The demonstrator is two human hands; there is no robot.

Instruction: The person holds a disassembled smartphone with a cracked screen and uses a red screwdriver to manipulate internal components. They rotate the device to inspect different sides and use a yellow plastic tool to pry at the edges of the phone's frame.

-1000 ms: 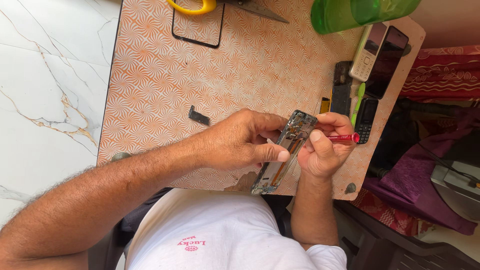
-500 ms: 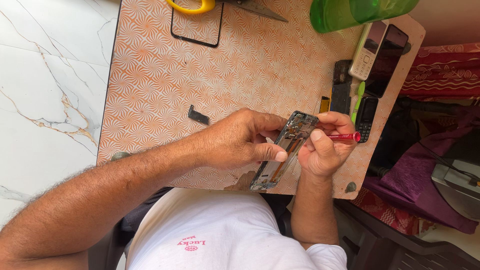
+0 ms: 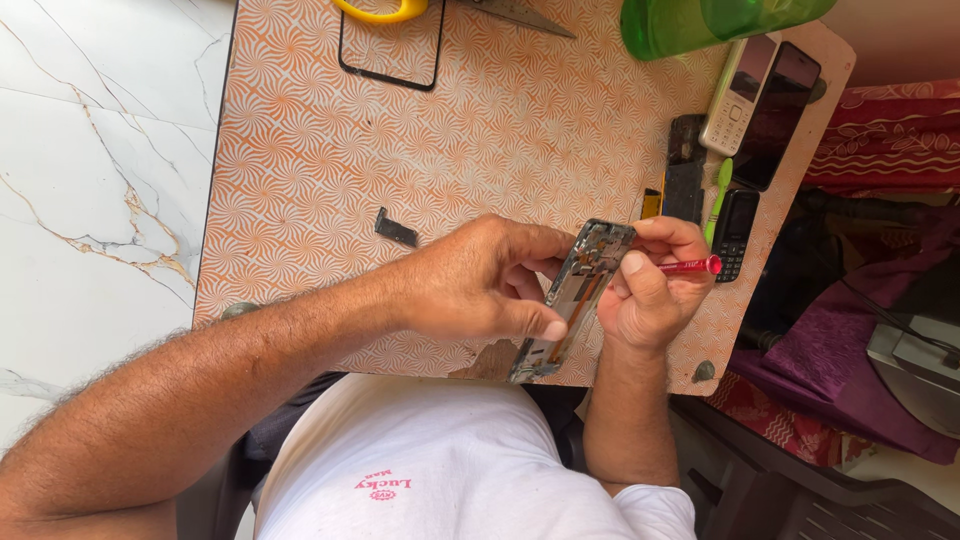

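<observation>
My left hand (image 3: 480, 280) grips an opened phone body (image 3: 572, 300) by its edge, tilted on its side above the near edge of the orange patterned table (image 3: 300, 180). My right hand (image 3: 650, 285) holds a red-handled screwdriver (image 3: 690, 266) against the upper part of the phone's exposed inside. The tool's tip is hidden behind my fingers. A small black part (image 3: 396, 229) lies on the table just left of my left hand.
A black phone frame (image 3: 392, 45), yellow-handled scissors (image 3: 385, 10) and a green bottle (image 3: 720, 22) lie at the far edge. Several phones (image 3: 760, 100), a dark panel (image 3: 686, 168) and a green tool (image 3: 720, 195) are at the right. Purple cloth (image 3: 850, 370) is beyond the table.
</observation>
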